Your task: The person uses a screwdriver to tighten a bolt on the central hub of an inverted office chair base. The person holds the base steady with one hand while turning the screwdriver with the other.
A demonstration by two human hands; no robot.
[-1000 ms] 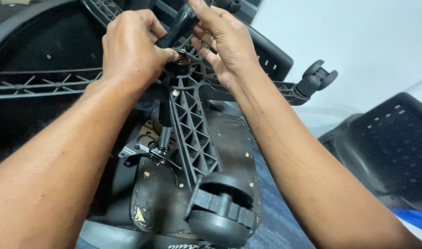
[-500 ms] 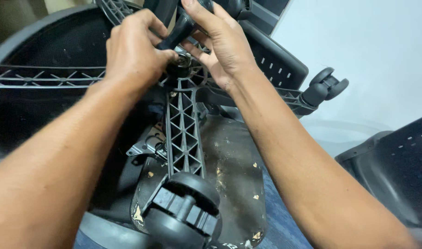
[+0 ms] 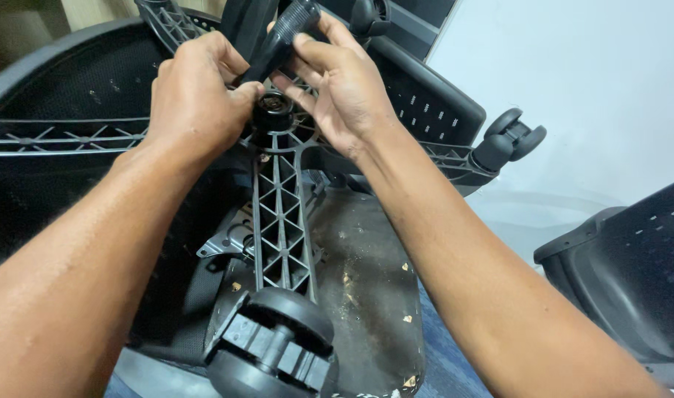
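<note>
Both hands are working at the hub of an upturned office chair base. Left hand (image 3: 193,99) is curling down w/ fingers closed, thumb and fingertips pressing around the black round hub (image 3: 272,114) at the centre of the star base; right hand (image 3: 337,88) is half closed, thumb and fingers pinching the black cylinder (image 3: 278,40), which is tilting up and away from the hub toward the top of the view. Cylinder's lower end is sitting right at the hub opening, btwn the two hands; can't tell if it's seated inside or just touching the rim. Ribbed black plastic leg (image 3: 282,221) is running from the hub straight toward the camera, ending in a twin-wheel caster (image 3: 274,346) at the bottom edge. Another leg (image 3: 57,136) is stretching off to the left, level, and one more is reaching right, ending in a second caster (image 3: 514,136) near the pale wall (image 3: 587,81). Under the near leg, the scuffed dark underside of the seat pan (image 3: 366,295) is lying flat, w/ small pale flecks on it and a metal bracket (image 3: 230,239) just left of the leg. Perforated black chair back (image 3: 425,103) is lying behind the right hand; a separate black perforated shell (image 3: 632,273) is sitting well apart at lower right.
</note>
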